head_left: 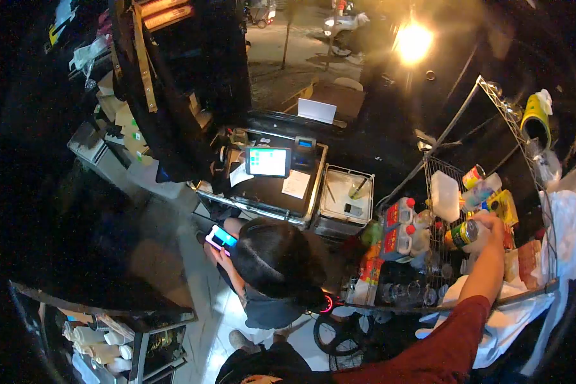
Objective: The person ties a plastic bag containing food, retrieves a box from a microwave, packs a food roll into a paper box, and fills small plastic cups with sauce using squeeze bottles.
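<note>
My right arm, in a dark red sleeve, stretches out to the wire shelf rack on the right. At its end my right hand [488, 225] is closed, its fingers curled at the metal-topped end of a yellow and green can [462, 235]; the fingertips are partly hidden. Close by are a yellow pack [504, 206], a translucent white tub [445, 196] and another labelled can [473, 176]. My left hand is out of view.
A person [272, 256] sits below the counter, holding a lit phone [221, 239]. On the counter stand a tablet [268, 161] and a card terminal [305, 144]. Red-labelled jugs [400, 224] crowd the rack's left side. Beside it is a white tray [347, 192].
</note>
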{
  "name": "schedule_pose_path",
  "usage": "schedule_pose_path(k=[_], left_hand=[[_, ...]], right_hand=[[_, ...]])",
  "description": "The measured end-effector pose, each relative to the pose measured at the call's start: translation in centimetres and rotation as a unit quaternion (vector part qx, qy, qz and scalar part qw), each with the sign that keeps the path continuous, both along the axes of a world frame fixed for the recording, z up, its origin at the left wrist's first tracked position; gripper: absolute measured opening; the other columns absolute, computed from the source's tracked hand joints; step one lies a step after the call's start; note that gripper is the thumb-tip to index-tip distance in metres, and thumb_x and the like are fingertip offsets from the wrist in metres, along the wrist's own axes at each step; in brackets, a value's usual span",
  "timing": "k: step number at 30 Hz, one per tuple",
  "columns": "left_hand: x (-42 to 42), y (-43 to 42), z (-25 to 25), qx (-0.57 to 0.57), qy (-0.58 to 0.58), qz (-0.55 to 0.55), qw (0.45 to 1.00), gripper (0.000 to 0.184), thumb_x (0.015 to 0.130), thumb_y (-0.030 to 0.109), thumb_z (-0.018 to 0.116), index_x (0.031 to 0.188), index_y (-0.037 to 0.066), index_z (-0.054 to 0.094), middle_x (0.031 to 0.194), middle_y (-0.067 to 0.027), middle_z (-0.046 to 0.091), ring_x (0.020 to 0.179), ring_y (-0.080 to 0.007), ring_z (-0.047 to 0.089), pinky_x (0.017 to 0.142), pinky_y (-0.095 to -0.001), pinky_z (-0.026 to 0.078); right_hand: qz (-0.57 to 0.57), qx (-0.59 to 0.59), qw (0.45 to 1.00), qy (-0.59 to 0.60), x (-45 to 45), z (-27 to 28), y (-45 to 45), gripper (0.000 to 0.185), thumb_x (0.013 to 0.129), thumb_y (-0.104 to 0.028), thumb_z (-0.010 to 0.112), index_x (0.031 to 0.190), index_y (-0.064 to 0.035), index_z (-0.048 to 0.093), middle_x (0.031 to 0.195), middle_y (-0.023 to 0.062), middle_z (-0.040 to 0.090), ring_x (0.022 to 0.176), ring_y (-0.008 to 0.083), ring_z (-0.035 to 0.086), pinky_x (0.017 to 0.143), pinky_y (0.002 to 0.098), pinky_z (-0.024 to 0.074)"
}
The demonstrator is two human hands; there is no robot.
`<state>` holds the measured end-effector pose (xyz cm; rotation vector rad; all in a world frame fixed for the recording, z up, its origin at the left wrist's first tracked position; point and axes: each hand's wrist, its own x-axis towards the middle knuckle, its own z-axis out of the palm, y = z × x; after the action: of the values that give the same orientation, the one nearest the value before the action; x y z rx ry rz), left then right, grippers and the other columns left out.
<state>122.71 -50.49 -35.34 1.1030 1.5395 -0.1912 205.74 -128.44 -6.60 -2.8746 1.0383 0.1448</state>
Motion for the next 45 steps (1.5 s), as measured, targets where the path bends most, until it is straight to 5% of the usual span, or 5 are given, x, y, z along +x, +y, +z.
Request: schedule_pose_path(k=[13,17,25,36,45], left_hand=[[-9.0,0.7,-1.7,0.007,0.005,-0.037,0.999,0.049,0.102,0.051,0.058,0.130,0.011,0.067,0.113,-0.0062,0.070,0.097,-0.0227,0.067,0.078,-0.0385,0.055],[-10.3,2.5,-3.2,0.001,-0.003,-0.058,0.998,0.047,0.103,0.049,0.059,0.128,0.010,0.068,0.111,-0.0064,0.071,0.094,-0.0222,0.068,0.077,-0.0376,0.055],[-11.3,7.8,-6.3,-0.012,-0.033,-0.079,0.996,0.043,0.104,0.045,0.059,0.124,0.008,0.070,0.106,-0.0068,0.073,0.090,-0.0211,0.069,0.074,-0.0358,0.055],[-9.7,23.5,-11.2,-0.049,-0.195,0.036,0.979,0.039,0.106,0.040,0.059,0.121,0.006,0.072,0.102,-0.0078,0.075,0.084,-0.0204,0.071,0.070,-0.0340,0.056],[-10.6,29.4,-10.6,-0.022,-0.186,0.075,0.979,0.041,0.102,0.046,0.064,0.113,0.008,0.074,0.103,-0.0074,0.076,0.081,-0.0198,0.074,0.067,-0.0331,0.054]], right_hand=[[0.055,-0.125,0.985,-0.105,4.5,5.8,5.7,0.086,0.070,-0.060,0.083,0.141,-0.0140,0.065,0.159,0.0266,0.048,0.143,0.0437,0.051,0.114,0.0613,0.0440],[0.146,-0.099,0.973,-0.149,-1.1,11.9,20.8,0.062,0.080,-0.055,0.080,0.120,-0.0083,0.070,0.138,0.0181,0.059,0.130,0.0423,0.056,0.106,0.0572,0.0488],[0.319,-0.192,0.893,-0.252,-19.6,19.8,46.1,0.042,0.094,-0.045,0.076,0.121,-0.0118,0.072,0.133,0.0066,0.066,0.126,0.0303,0.063,0.102,0.0515,0.0519],[0.456,0.036,0.733,-0.503,-42.0,20.7,67.7,0.013,0.095,-0.005,0.074,0.107,0.0000,0.073,0.108,0.0113,0.075,0.102,0.0248,0.070,0.096,0.0387,0.0534],[0.663,0.504,0.481,-0.275,-48.7,6.7,89.7,0.008,0.091,-0.010,0.077,0.092,-0.0030,0.073,0.093,0.0113,0.077,0.085,0.0293,0.073,0.081,0.0432,0.0566]])
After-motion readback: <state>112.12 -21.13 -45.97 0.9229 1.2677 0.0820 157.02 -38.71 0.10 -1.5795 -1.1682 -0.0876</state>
